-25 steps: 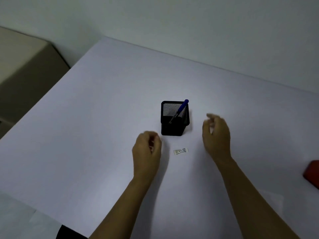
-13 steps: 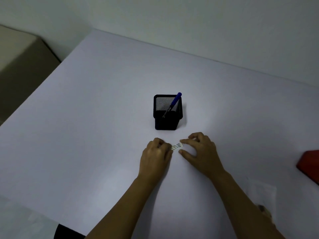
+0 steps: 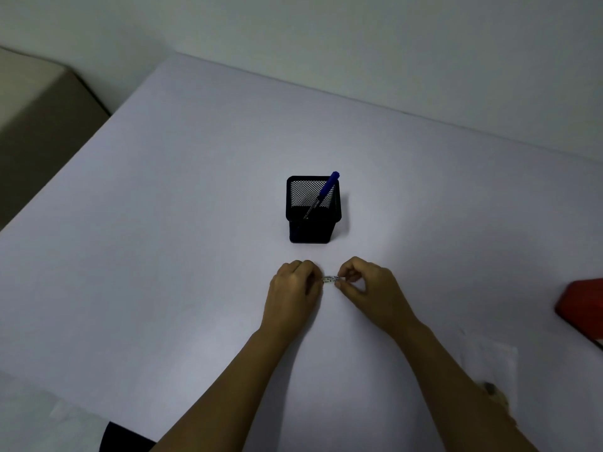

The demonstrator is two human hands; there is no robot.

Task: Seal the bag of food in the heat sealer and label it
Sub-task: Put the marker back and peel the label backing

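A small white printed label (image 3: 330, 279) is pinched between both my hands just above the white table (image 3: 163, 256). My left hand (image 3: 293, 290) grips its left end with curled fingers. My right hand (image 3: 367, 290) grips its right end between thumb and fingertips. The clear bag of food (image 3: 492, 367) lies at the lower right, partly hidden behind my right forearm. At the right edge sits a red object (image 3: 582, 305), only partly in view; I cannot tell whether it is the heat sealer.
A black mesh pen holder (image 3: 311, 223) stands just beyond my hands, with a blue pen (image 3: 326, 189) leaning in it. A beige cabinet (image 3: 36, 119) stands off the table's left side. The wall runs behind the table's far edge.
Both hands came down onto the label lying on the table, took hold of its two ends, and now pinch it more tightly, lifted slightly.
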